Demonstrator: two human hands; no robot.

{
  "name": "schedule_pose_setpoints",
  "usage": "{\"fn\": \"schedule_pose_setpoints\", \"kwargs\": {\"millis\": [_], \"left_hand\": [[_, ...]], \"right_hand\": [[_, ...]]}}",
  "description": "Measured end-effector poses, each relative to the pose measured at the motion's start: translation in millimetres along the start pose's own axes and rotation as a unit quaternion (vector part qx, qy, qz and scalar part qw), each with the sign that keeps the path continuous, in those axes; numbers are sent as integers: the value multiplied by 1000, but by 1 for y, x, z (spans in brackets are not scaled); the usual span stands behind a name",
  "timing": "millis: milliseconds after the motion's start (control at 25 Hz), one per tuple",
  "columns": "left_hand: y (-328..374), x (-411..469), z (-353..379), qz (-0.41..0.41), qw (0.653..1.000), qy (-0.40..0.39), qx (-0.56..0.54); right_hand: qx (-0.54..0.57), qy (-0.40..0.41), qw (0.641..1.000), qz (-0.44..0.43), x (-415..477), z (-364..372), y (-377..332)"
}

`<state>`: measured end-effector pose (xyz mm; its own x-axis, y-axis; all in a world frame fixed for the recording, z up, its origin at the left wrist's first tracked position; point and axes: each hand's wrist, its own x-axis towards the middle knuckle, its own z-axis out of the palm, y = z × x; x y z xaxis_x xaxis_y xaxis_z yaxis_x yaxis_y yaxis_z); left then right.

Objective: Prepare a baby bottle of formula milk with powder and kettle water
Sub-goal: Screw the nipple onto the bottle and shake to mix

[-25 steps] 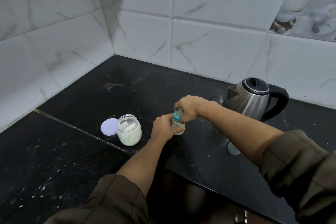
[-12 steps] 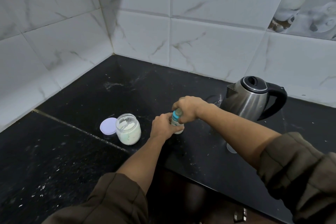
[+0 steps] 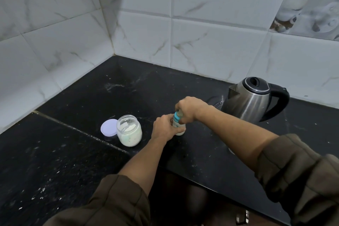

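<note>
A baby bottle (image 3: 179,126) was held upright on the black worktop (image 3: 73,161), a little in from its front edge, between an open jar and a kettle. The bottle's lower body was gripped by the left hand (image 3: 164,128), with the fingers curled round it. The bottle's top was covered by the right hand (image 3: 189,109), which was closed down over it from above. A teal collar ring (image 3: 176,116) was seen on the bottle between the two hands. What lay under the right hand could not be made out.

The glass jar (image 3: 129,130), lidless and partly filled with pale powder, was stood to the left of the bottle, near the left hand but apart from it. Its round lilac lid (image 3: 108,127) was laid flat just beside the jar, on the side towards the worktop's left edge. A stainless-steel kettle (image 3: 251,101) with a black lid and handle was set towards the back edge on the right, behind the right forearm, with its spout turned towards the bottle.

A small pale object (image 3: 231,151) was glimpsed near the front edge, mostly hidden by the right forearm, and could not be identified. White marbled wall tiles (image 3: 211,46) were seen meeting at the worktop's back corner. Both forearms were bared, with dark sleeves (image 3: 297,176) pushed up.
</note>
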<state>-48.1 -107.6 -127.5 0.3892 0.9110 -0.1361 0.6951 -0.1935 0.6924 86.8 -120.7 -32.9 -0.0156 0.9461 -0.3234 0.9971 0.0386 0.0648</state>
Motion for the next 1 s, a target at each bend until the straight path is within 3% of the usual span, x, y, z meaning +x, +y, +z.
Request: {"fn": "schedule_pose_setpoints", "kwargs": {"millis": [320, 480, 640, 1000], "left_hand": [[0, 2, -2, -9, 1000, -3, -4], [2, 2, -4, -9, 1000, -6, 1], [2, 1, -3, -4, 1000, -1, 5], [0, -1, 6, -4, 999, 34, 8]], "right_hand": [[27, 40, 995, 84, 1, 2, -13], [2, -12, 1000, 27, -1, -7, -8], [-28, 10, 1000, 6, -2, -7, -8], [106, 100, 977, 158, -4, 10, -31]]}}
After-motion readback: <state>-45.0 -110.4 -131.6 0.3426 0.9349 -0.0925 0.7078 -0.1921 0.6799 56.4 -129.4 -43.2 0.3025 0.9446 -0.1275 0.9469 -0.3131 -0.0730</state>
